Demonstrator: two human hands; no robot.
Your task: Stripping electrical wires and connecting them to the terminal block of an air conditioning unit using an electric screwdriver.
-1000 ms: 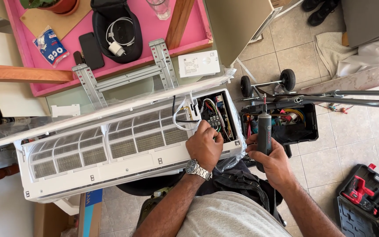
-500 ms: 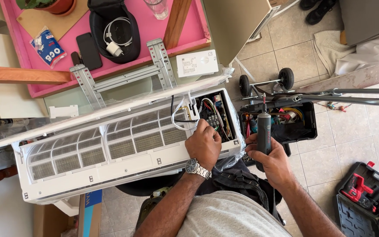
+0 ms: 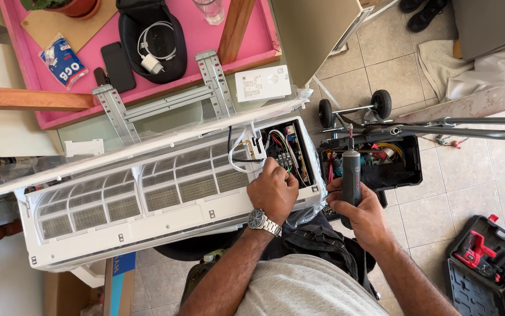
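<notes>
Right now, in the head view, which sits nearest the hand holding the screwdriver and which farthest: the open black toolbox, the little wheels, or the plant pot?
From the right hand:
1. Open black toolbox, just above it on the floor.
2. Little wheels, higher up, beyond the toolbox.
3. Plant pot, far upper left on the pink tray.

Beige tiled floor (image 3: pixel 416 234) in daylight, pink table (image 3: pixel 205 52) against it, wooden beam (image 3: pixel 24 98) alongside.

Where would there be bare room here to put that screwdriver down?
Bare floor tiles lie between the open black toolbox and the red tool case. Crowded: the wiring bay under the left hand, and the pink tray. The right hand grips the screwdriver.
</notes>
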